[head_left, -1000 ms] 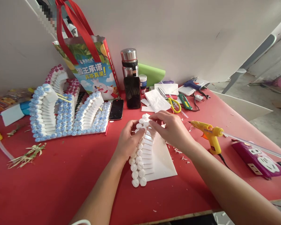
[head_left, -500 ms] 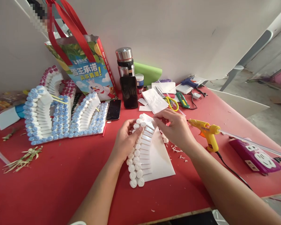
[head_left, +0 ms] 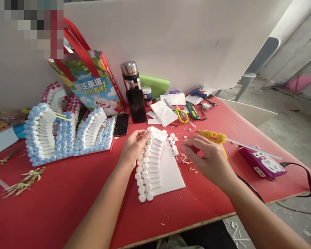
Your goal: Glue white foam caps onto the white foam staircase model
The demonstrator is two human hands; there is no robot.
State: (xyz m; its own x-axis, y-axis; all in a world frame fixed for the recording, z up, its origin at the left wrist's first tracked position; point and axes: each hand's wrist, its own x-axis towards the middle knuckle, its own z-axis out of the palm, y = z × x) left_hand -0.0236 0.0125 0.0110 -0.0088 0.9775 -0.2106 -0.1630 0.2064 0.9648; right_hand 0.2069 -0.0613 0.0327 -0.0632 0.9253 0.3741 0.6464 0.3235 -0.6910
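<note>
A white foam staircase model (head_left: 158, 165) with two rows of small white rolled beads lies on the red table (head_left: 67, 193). My left hand (head_left: 133, 147) rests on its upper left edge, fingers curled against the top beads. My right hand (head_left: 209, 160) hovers to the right of the model, fingers loosely apart with nothing in them, close to the yellow glue gun (head_left: 214, 137). Several loose white beads (head_left: 172, 141) lie between the model and my right hand.
A blue-beaded staircase model (head_left: 67, 133) stands at the left. Behind are a printed bag (head_left: 93, 84), a steel flask (head_left: 129, 74), two phones (head_left: 121, 123), scissors (head_left: 180, 114) and paper sheets (head_left: 163, 112). A purple power strip (head_left: 261, 164) sits at the right edge.
My right hand has left the top of the white model and moved right, toward the glue gun. The left hand stays on the model. The camera has shifted a little.
</note>
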